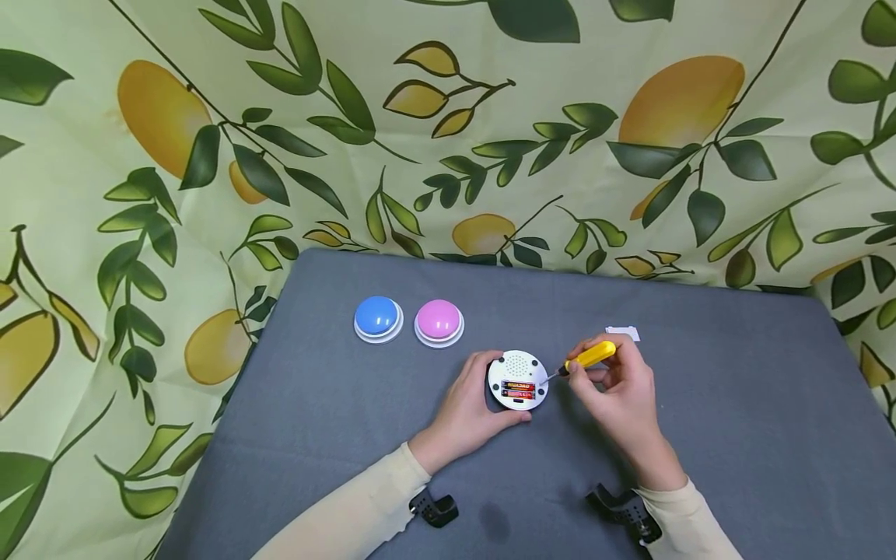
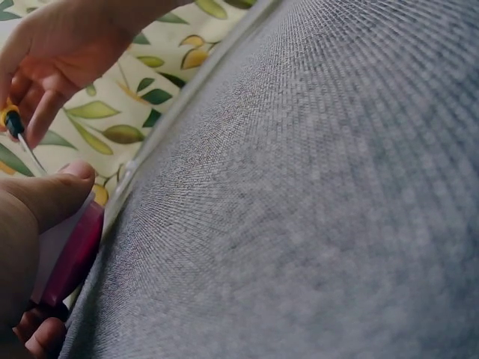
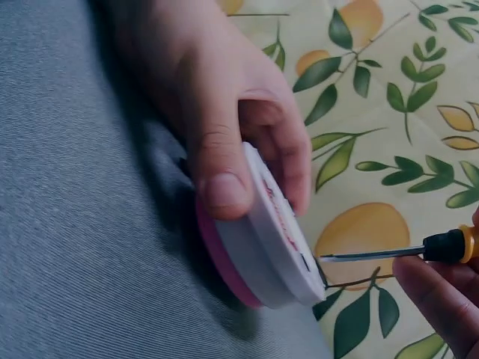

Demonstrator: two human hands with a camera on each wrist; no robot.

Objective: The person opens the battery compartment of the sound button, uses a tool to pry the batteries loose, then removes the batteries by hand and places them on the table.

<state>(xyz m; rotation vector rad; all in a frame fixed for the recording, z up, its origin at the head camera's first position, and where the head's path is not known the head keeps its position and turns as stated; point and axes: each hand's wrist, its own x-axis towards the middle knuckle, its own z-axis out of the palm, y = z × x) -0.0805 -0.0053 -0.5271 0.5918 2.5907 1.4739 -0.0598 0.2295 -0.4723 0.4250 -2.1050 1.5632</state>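
A round white push button (image 1: 516, 364) is turned underside up, its battery compartment uncovered with two batteries (image 1: 518, 390) inside. My left hand (image 1: 470, 412) grips it by the rim, thumb along the near side and fingers round the far left. Below the white body, the pink dome (image 3: 224, 262) shows in the right wrist view. My right hand (image 1: 623, 393) pinches a small screwdriver with a yellow handle (image 1: 593, 355). Its metal shaft (image 3: 367, 255) points left, and the tip is right at the button's underside, beside the batteries.
A blue-domed push button (image 1: 376, 316) and a pink-domed one (image 1: 439, 320) stand dome up at the back left. Behind my right hand lies a small white piece (image 1: 623, 333). The grey tabletop (image 1: 756, 404) ends at a leaf-and-fruit patterned cloth (image 1: 448, 179).
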